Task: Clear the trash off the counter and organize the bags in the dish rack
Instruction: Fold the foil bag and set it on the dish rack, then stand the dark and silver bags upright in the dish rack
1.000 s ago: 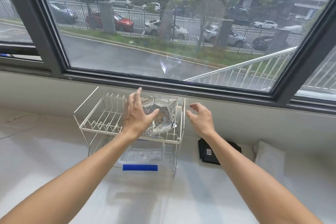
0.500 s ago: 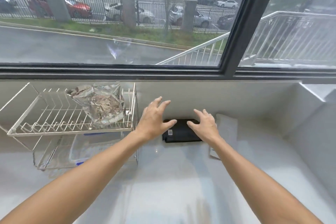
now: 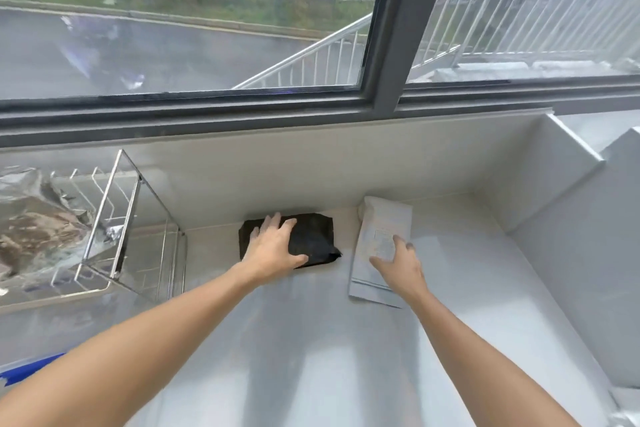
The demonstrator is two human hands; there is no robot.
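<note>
White counter (image 3: 311,340) under a window (image 3: 207,45); left hand (image 3: 273,248) flat on black bag (image 3: 313,239), right hand (image 3: 398,263) spread on white bag (image 3: 381,218), rack (image 3: 114,218) at left.

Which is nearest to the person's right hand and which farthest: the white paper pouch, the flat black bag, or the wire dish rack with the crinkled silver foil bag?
From the right hand, in the head view:
1. White paper pouch: directly under the fingers, on the right.
2. Flat black bag: to the left, under the left hand.
3. Wire dish rack holding the crinkled silver foil bag: far left.
</note>
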